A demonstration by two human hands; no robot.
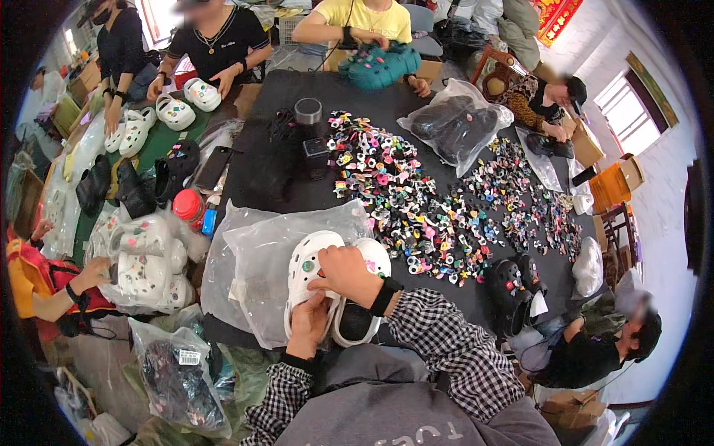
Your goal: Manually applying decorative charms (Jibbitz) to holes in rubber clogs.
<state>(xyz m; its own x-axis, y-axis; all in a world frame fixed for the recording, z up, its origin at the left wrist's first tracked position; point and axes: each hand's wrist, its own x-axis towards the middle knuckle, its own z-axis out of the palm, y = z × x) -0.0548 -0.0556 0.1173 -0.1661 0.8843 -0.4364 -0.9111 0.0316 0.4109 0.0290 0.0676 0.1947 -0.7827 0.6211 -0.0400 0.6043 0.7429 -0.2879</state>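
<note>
Hands work on a white clog (306, 276) lying with its twin on a clear plastic bag (256, 253) at the near edge of the black worktop (260, 186). Left hand (306, 325) clasps the clog's heel end; right hand (346, 273) presses fingertips onto its top. Just beside them lies a spread of small colourful charms (416, 212), and a bag of black clogs (455, 123) rests farther back.

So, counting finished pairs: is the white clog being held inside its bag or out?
Out: the white clog lies on the clear plastic bag.
</note>
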